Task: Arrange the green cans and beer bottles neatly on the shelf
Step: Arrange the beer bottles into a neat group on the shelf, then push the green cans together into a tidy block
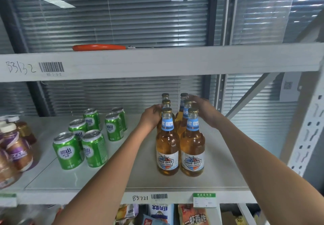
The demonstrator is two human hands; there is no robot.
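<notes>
Grey warehouse shelving in front of closed window blinds, with the middle shelf [122,177] holding everything that matters. Six Bahe Beer bottles [167,142] standing upright right of centre, packed in two rows of three running front to back, touching or nearly so. Left hand [152,117] wrapped around the middle bottle of the left row at shoulder height, fingers curled behind the glass. Right hand [204,110] up against the necks of the right row with fingers fairly straight, reaching toward the rear cap, more pressing than gripping, though hard to say for sure from this angle. Six green Laoshan cans [67,150] off to the left, well apart from the bottles, all upright but loosely spaced in a staggered bunch, not lined up. Brown drink bottles [16,147] with purple labels crowding the far left edge. Orange-handled tool [99,47] lying flat on the upper shelf. Snack packets [192,216] visible on the level below.
</notes>
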